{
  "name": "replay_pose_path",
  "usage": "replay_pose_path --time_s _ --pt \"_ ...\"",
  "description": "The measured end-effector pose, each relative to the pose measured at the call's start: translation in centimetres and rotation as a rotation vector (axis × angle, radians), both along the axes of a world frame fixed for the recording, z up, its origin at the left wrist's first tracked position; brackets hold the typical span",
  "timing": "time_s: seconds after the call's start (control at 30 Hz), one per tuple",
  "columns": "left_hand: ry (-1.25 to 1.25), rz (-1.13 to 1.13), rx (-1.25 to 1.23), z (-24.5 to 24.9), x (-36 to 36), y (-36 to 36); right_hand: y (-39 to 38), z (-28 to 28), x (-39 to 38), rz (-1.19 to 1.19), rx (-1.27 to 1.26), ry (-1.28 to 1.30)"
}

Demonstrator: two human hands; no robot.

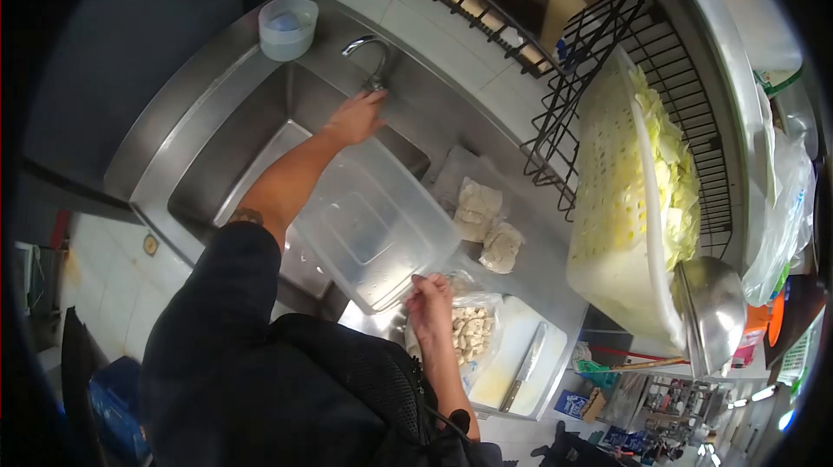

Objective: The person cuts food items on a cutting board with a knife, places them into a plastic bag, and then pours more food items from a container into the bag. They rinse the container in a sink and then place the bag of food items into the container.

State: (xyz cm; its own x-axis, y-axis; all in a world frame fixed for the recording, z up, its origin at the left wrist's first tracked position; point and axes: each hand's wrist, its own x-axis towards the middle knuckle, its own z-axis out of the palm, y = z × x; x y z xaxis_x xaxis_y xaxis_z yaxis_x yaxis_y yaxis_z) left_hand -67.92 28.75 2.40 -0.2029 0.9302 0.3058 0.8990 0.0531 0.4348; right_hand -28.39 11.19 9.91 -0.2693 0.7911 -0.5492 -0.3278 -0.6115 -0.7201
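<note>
A stainless steel sink (186, 150) is seen set into a steel counter. To the right of it, a white perforated basket (607, 207) filled with chopped cabbage (672, 181) is propped against a black wire rack (607, 42). A clear plastic container (369, 220) is held tilted across the sink's right edge, partly over the basin. A metal bowl (713, 311) is found at the near end of the basket. A white cutting board (512, 363) is laid on the counter's near corner, with a bag of pale chunks (473, 333) resting on it beside a knife (526, 367). Two wrapped pale packets (479, 207) are placed just beyond the container. A round plastic tub (287, 27) is set behind the sink, near the faucet (368, 49).

The left hand (354, 117) is stretched to the faucet's base, fingertips touching it; whether they are closed around it cannot be told. The right hand (429, 304) is curled shut, the container's near rim pinched in its fingers.
</note>
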Motion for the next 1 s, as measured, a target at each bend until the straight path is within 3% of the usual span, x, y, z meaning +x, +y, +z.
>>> replay_pose_path --time_s 0.07,0.13,0.17,0.23,0.27,0.33,0.37,0.43,0.47,0.53,0.6,0.77,0.93,1.0 --pt "-0.053 -0.043 -0.076 -0.7 -0.9 0.5 -0.2 -0.6 0.3 0.021 0.012 -0.003" --pt "0.088 -0.049 -0.33 -1.0 -1.6 -0.9 -0.3 -0.8 -0.5 -0.003 -0.005 -0.008" --pt "0.088 -0.053 -0.339 -1.4 -2.3 -1.3 -0.1 -0.8 -0.9 0.031 0.0 -0.085" --pt "-0.019 -0.131 -0.608 -2.8 -4.8 -1.6 0.6 -1.3 -2.4 0.081 0.01 -0.165" --pt "-0.024 -0.12 -0.607 -3.8 -5.9 -2.0 0.8 -1.7 -3.4 0.093 -0.002 -0.15" --pt "-0.493 0.014 -0.184 -5.0 -8.3 -2.7 1.7 -2.6 -5.9 0.132 -0.038 -0.108" --pt "-0.493 0.033 -0.186 -5.3 -10.2 -2.5 2.5 -3.1 -7.1 0.15 -0.043 -0.106" --pt "-0.72 0.09 -0.145 0.0 -12.3 -3.8 4.7 -3.2 -10.5 0.191 -0.022 -0.121" --pt "-0.727 0.122 -0.156 2.4 -12.4 -5.3 6.2 -3.2 -12.3 0.24 -0.005 -0.136" --pt "-0.732 0.073 0.089 6.7 -12.7 -8.3 8.5 -3.5 -15.7 0.315 0.004 -0.146" --pt "-0.788 0.086 0.195 7.6 -13.7 -11.3 10.4 -4.6 -18.7 0.337 0.085 -0.017" --pt "-0.964 0.258 0.576 7.4 -14.5 -18.8 11.2 -6.9 -21.0 0.235 -0.076 0.186" --pt "-1.0 0.533 0.708 2.3 -14.4 -23.5 10.3 -5.6 -19.3 0.147 -0.191 0.253" --pt "-1.01 0.605 0.707 1.0 -13.0 -24.0 9.9 -2.5 -18.9 0.21 0.089 0.09"
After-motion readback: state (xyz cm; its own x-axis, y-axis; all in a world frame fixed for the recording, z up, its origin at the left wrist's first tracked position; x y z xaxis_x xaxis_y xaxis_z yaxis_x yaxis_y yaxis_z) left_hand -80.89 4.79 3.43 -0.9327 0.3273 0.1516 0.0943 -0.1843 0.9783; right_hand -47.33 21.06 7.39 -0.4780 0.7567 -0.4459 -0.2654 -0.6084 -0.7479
